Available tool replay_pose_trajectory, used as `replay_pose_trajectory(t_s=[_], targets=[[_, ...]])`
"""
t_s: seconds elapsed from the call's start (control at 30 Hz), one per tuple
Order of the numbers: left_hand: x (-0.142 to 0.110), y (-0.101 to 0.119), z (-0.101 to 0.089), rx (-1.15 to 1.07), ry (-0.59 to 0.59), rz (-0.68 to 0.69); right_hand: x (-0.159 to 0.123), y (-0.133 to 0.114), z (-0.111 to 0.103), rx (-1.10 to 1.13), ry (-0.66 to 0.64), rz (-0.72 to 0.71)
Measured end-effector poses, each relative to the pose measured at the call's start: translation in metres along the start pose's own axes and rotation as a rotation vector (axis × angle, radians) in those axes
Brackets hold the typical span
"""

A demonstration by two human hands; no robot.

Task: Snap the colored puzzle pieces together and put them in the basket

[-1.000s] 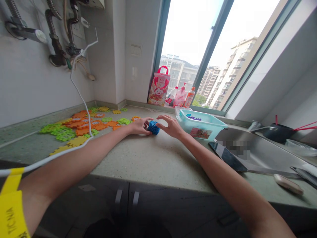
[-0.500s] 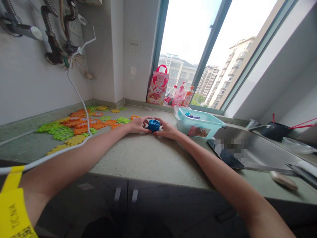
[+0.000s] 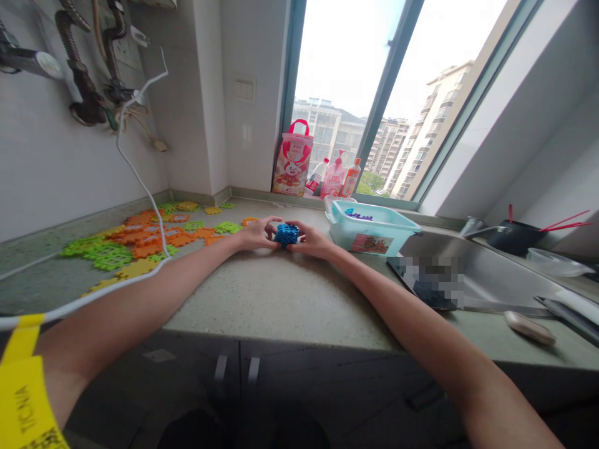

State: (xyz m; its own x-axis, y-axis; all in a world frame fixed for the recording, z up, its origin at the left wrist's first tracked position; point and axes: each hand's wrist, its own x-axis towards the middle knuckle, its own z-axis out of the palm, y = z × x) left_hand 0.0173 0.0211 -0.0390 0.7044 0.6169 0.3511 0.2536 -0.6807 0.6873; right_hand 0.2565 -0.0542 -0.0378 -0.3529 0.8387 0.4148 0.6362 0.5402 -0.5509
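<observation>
Between my two hands, just above or on the countertop (image 3: 281,299), is a small stack of blue interlocking plastic pieces (image 3: 287,235). My left hand (image 3: 258,234) grips its left side, thumb below and fingers above. From the right, my right hand (image 3: 312,241) holds the same stack in a similar curl. Whether the stack rests on the counter I cannot tell. Orange (image 3: 150,234), green (image 3: 110,254) and yellow interlocking pieces (image 3: 140,267) lie spread to the left of my left hand. A light-blue tub (image 3: 388,232) with purple and blue pieces inside stands to the right of my right hand.
A white cable (image 3: 156,215) runs down across the left side near my forearm. At right are a steel sink (image 3: 496,274), a dark flat tablet-like object (image 3: 412,284) and a beige oblong object (image 3: 530,328). A red-handled package (image 3: 293,163) and bottles (image 3: 333,179) stand by the window.
The view has shifted slightly, so everything sits a little further left. The blue stack has turned a little between my hands, which both keep hold of it.
</observation>
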Motion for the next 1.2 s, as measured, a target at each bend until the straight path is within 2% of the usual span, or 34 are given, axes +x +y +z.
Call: replay_pose_trajectory(t_s=[0.33, 0.5, 0.73, 0.9, 1.07, 1.2], targets=[[0.004, -0.001, 0.001, -0.237, 0.055, -0.016, 0.001, -0.005, -0.011, 0.069, 0.082, -0.066], [0.004, 0.002, 0.0, -0.258, 0.092, -0.035, 0.002, -0.009, -0.016, 0.108, 0.117, -0.066], [0.001, 0.0, 0.0, -0.261, 0.066, -0.05, 0.004, -0.017, -0.022, 0.181, 0.164, -0.015], [0.001, -0.001, 0.001, -0.296, 0.004, -0.091, 0.007, -0.023, -0.037, 0.259, 0.194, 0.119], [0.001, -0.006, 0.003, -0.274, -0.022, -0.063, 0.009, -0.034, -0.057, 0.355, 0.249, 0.226], [-0.001, -0.005, 0.004, -0.257, -0.03, -0.051, 0.009, -0.043, -0.078, 0.395, 0.31, 0.238]])
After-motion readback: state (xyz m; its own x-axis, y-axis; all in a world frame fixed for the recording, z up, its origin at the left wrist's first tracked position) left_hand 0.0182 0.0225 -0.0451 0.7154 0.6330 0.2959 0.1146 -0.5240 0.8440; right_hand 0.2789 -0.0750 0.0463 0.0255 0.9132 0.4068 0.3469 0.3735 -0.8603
